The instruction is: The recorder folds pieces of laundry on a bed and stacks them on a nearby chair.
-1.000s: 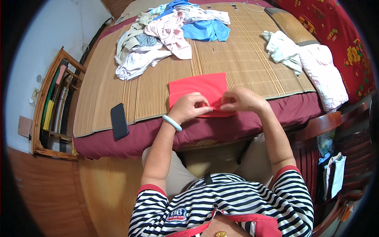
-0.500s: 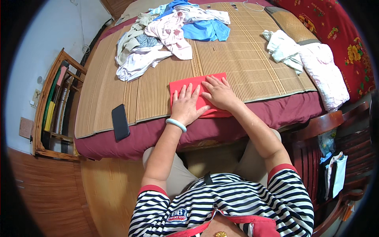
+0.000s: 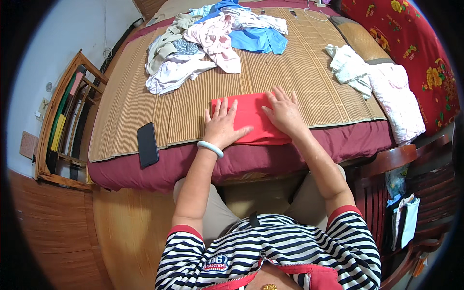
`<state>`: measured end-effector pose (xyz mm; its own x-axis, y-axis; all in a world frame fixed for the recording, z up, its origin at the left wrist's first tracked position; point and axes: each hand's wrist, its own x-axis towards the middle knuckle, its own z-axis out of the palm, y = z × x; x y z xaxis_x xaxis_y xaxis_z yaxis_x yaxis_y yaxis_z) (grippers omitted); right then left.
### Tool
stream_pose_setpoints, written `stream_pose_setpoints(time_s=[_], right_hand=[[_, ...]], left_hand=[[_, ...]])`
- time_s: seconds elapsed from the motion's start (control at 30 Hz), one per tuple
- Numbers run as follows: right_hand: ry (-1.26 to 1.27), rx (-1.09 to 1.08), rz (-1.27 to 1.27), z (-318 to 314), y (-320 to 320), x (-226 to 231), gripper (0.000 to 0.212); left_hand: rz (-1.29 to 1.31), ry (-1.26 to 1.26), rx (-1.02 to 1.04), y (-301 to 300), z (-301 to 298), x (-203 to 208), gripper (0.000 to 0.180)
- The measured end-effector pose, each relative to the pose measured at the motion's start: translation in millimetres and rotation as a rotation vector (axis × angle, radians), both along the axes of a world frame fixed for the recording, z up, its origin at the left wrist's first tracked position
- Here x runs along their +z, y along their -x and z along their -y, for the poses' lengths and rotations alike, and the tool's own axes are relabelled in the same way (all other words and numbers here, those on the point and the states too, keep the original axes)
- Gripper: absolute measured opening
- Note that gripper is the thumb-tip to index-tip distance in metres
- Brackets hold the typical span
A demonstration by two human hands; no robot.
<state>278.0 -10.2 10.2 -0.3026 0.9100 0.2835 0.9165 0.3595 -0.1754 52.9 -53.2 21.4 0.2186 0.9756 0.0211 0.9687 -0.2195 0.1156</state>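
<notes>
A red cloth [image 3: 253, 116], folded into a flat rectangle, lies at the near edge of the bed on a bamboo mat [image 3: 183, 113]. My left hand [image 3: 223, 126] rests on its left side with the fingers spread and the thumb pointing inward. A pale bangle circles that wrist. On the cloth's right side my right hand [image 3: 285, 113] lies with fingers apart, some reaching past the cloth's far edge. Neither hand grips anything. Left of the cloth, a black phone [image 3: 147, 144] lies across the mat's near edge.
Rumpled clothes [image 3: 208, 43] are heaped at the far left of the mat. To the right lie a pale green garment [image 3: 349, 70], a white-pink folded bundle [image 3: 396, 101] and a pillow [image 3: 360, 38]. A wooden chair [image 3: 386, 159] with folded clothes [image 3: 403, 217] stands at the right.
My hands have moved apart across the red cloth, the left one leftward and the right one rightward, baring more of its middle. The whole view has shifted slightly.
</notes>
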Motion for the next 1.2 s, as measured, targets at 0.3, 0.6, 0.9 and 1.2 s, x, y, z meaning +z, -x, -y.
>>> stream_pose_setpoints(time_s=[0.3, 0.6, 0.9, 1.2], right_hand=[[0.069, 0.202, 0.004, 21.5, 13.5, -11.6, 0.065], [0.101, 0.330, 0.006, 27.4, -10.6, -7.9, 0.105], [0.193, 0.363, 0.032, 33.3, -14.6, 1.9, 0.117], [0.252, 0.396, 0.035, 19.0, -11.6, 8.0, 0.115]], left_hand=[[-0.013, -0.035, 0.093, 0.3, -17.2, -19.1, 0.066], [-0.005, -0.019, 0.192, 15.6, -28.0, -18.3, 0.065], [-0.001, 0.000, 0.201, 13.7, -31.6, -17.3, 0.065], [0.029, -0.003, 0.227, 11.9, -38.5, -17.1, 0.064]])
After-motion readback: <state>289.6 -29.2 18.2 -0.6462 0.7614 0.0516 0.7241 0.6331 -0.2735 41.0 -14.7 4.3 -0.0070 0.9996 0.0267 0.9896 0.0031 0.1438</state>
